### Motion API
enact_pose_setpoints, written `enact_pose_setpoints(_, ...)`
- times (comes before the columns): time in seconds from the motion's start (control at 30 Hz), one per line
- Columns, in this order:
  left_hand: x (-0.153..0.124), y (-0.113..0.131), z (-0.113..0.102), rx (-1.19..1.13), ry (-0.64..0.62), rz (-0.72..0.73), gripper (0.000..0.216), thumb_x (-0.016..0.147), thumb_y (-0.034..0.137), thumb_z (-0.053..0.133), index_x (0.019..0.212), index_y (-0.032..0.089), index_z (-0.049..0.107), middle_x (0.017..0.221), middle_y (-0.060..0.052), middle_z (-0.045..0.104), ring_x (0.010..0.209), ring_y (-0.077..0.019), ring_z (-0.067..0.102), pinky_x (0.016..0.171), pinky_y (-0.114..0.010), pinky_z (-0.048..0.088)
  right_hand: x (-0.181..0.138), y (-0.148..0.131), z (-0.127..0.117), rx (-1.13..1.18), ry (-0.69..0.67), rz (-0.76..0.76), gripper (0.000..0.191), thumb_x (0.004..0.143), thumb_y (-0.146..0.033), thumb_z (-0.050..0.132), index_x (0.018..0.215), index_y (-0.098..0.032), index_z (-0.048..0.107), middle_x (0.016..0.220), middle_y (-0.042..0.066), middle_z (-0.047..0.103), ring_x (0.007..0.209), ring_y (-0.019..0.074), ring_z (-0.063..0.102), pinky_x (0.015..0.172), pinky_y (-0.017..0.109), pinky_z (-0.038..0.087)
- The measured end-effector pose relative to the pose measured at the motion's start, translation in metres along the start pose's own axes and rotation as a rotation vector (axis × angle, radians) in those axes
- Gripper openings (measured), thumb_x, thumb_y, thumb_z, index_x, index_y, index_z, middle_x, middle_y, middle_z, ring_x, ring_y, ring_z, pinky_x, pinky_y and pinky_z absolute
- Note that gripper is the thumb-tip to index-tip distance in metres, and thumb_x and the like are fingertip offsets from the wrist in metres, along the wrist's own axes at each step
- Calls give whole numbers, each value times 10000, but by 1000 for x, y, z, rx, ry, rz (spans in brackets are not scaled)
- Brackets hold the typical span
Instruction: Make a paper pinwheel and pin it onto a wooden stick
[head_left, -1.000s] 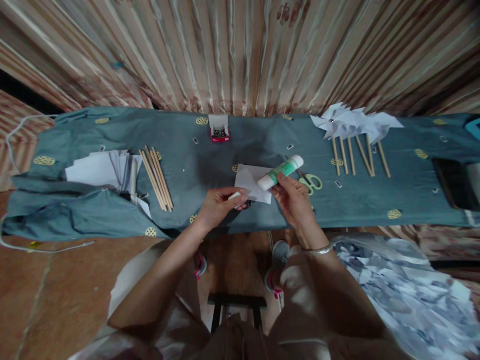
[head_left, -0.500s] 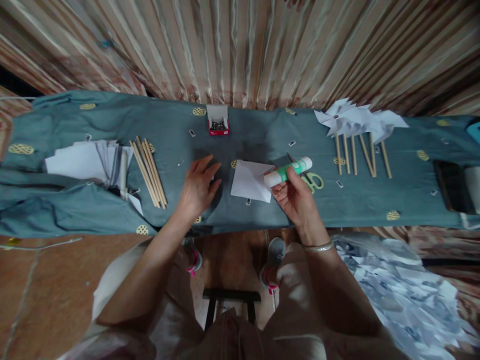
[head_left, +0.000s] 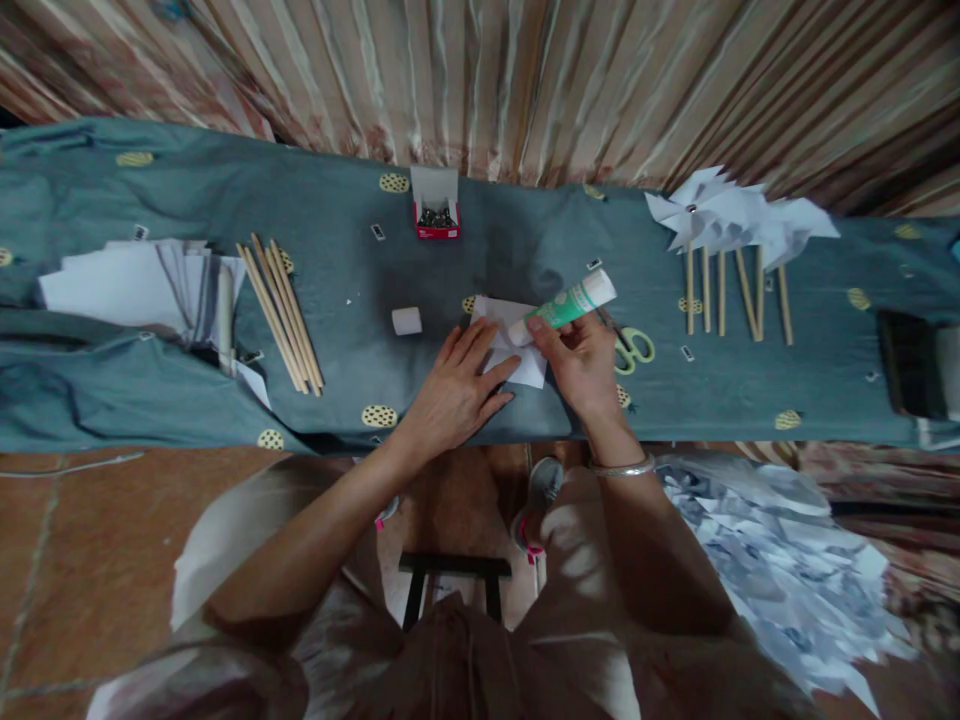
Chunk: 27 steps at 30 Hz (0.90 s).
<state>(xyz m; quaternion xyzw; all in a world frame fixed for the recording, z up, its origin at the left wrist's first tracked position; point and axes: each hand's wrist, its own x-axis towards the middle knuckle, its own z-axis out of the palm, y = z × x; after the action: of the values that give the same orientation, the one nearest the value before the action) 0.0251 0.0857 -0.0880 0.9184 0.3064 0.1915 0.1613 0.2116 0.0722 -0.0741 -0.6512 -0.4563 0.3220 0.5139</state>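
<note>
My right hand [head_left: 579, 365] grips a white and green glue stick [head_left: 568, 303], with its open end down on a white square of paper [head_left: 501, 318]. My left hand [head_left: 456, 390] lies flat on the near part of that paper, fingers spread. The glue stick's white cap [head_left: 406, 320] lies on the blue-grey cloth [head_left: 337, 220] to the left of my hands.
Green-handled scissors [head_left: 634, 349] lie right of my right hand. Several wooden sticks [head_left: 281, 313] and a pile of white paper [head_left: 131, 290] are at the left. A small red box [head_left: 437, 212] stands at the back. Finished paper pinwheels [head_left: 731, 225] lie far right. Paper scraps [head_left: 780, 560] cover the floor.
My left hand put the white cap down on the cloth at the left, then came back onto the paper. My right hand brought the glue stick's end down to the paper.
</note>
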Motion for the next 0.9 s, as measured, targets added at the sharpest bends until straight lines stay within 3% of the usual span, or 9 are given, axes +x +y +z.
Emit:
enact_pose_setpoints(0.3,-1,-2,1,-23,-26,-18,456,958,429,587,1369,231,589,1579,-165,404,1501,-388,300,1196,-645,278,1,2,-1,-264,25,-57,363,799,-565,722,760,-231,584,623,-36,574,559,130,499,563,294,382)
enact_pose_setpoints(0.57,0,-1,0,-27,-55,-21,461,958,427,586,1365,212,590,1579,-176,404,1497,-390,308,1202,-639,271,7,-6,2,-360,22,-80,366,817,-556,702,724,-231,561,575,-53,526,513,114,448,531,293,322)
enact_pose_setpoints(0.9,-1,-3,3,-59,-42,-29,471,954,427,593,1381,228,575,1606,-167,366,1511,-399,274,1190,-653,273,6,-8,6,-418,-15,-174,372,857,-583,652,744,-242,558,578,-46,530,521,121,459,535,287,344)
